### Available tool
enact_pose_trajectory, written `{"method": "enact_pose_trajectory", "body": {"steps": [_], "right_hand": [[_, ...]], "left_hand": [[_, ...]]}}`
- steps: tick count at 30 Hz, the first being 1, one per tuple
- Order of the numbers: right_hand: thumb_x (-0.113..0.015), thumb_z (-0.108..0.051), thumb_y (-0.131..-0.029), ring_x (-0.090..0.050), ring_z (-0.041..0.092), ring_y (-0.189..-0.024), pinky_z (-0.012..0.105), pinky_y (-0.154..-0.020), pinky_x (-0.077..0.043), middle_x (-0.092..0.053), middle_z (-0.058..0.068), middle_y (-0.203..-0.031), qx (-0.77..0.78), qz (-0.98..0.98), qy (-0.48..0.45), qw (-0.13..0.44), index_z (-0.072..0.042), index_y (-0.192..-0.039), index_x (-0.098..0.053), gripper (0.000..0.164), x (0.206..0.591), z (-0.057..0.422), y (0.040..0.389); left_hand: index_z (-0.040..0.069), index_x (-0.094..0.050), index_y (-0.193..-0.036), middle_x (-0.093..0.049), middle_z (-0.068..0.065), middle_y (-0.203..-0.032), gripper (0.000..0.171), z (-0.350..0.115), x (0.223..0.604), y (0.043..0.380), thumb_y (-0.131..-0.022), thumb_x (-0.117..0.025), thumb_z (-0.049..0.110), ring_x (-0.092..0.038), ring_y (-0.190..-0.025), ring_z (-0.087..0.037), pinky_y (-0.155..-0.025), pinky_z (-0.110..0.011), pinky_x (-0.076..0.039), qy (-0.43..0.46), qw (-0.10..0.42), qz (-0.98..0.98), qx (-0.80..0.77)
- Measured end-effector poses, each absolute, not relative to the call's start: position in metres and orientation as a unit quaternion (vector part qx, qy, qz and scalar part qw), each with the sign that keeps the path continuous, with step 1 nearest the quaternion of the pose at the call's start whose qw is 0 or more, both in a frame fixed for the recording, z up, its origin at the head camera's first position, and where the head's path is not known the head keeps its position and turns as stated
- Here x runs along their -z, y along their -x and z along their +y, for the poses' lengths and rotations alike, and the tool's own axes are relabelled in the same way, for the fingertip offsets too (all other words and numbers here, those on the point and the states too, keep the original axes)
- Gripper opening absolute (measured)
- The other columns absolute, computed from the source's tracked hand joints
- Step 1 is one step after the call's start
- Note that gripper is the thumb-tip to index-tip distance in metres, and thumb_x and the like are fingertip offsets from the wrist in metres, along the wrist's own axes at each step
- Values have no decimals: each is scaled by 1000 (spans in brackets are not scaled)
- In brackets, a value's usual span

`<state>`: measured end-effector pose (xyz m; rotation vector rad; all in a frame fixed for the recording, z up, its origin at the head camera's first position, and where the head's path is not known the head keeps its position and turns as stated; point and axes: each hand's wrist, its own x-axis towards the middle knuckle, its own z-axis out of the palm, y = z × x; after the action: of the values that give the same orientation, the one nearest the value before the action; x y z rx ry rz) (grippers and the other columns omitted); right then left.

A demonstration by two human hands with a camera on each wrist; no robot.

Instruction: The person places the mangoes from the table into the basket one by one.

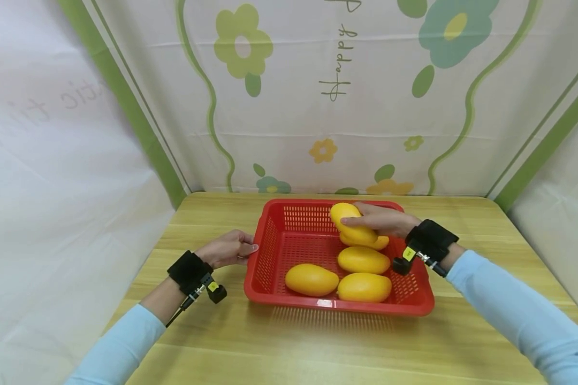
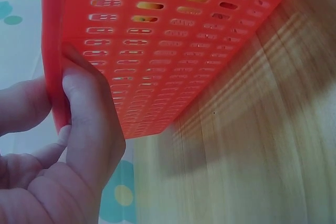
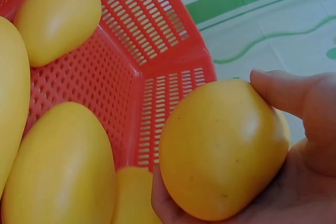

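Note:
My left hand point(image 1: 227, 249) grips the left rim of a red plastic basket point(image 1: 334, 305), its thumb and fingers on either side of the edge in the left wrist view. My right hand point(image 1: 384, 218) holds a smooth yellow mango point(image 3: 223, 148) over the back right part of the basket, thumb on one side and fingers wrapped under the other. Below the held mango, another mango point(image 1: 368, 242) is partly hidden. Several more lie in the basket: one mango point(image 1: 363, 260) in the right middle, one mango point(image 1: 364, 287) at the front right and one mango point(image 1: 311, 280) at the front centre.
The basket has slotted walls and sits on a light wooden table point(image 1: 318, 353). A white cloth point(image 1: 279, 107) with flowers and green stripes hangs behind the table, and white cloth sheets point(image 1: 67, 176) flank it. Both wrists carry black straps point(image 1: 190, 271) with small cameras.

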<state>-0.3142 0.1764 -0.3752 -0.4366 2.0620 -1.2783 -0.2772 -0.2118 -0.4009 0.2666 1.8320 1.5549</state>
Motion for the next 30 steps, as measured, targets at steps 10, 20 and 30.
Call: {"method": "enact_pose_trajectory", "body": {"steps": [10, 20, 30], "right_hand": [[-55, -39, -96, -28, 39, -133, 56, -112, -30, -17, 26, -151, 462, 796, 166, 354, 0, -150, -4, 84, 382, 151, 316], [-59, -47, -91, 0, 34, -146, 58, -118, -14, 6, 18, -161, 411, 822, 183, 350, -3, -152, 6, 99, 389, 128, 315], [-64, -40, -89, -12, 32, -145, 59, -117, -17, -8, 15, -162, 386, 828, 193, 358, -7, -154, -7, 92, 392, 101, 312]], "left_hand": [[-19, -47, -125, -65, -18, -103, 34, -211, 400, 277, -99, -47, 3, -65, -80, -17, -75, -28, -60, -101, 352, 709, -603], [-19, -47, -126, -63, -23, -108, 35, -213, 402, 278, -99, -48, 4, -66, -82, -19, -76, -29, -60, -101, 352, 708, -604], [-18, -48, -126, -63, -25, -110, 35, -214, 404, 281, -99, -48, 4, -66, -82, -20, -77, -31, -60, -102, 356, 704, -606]]}}
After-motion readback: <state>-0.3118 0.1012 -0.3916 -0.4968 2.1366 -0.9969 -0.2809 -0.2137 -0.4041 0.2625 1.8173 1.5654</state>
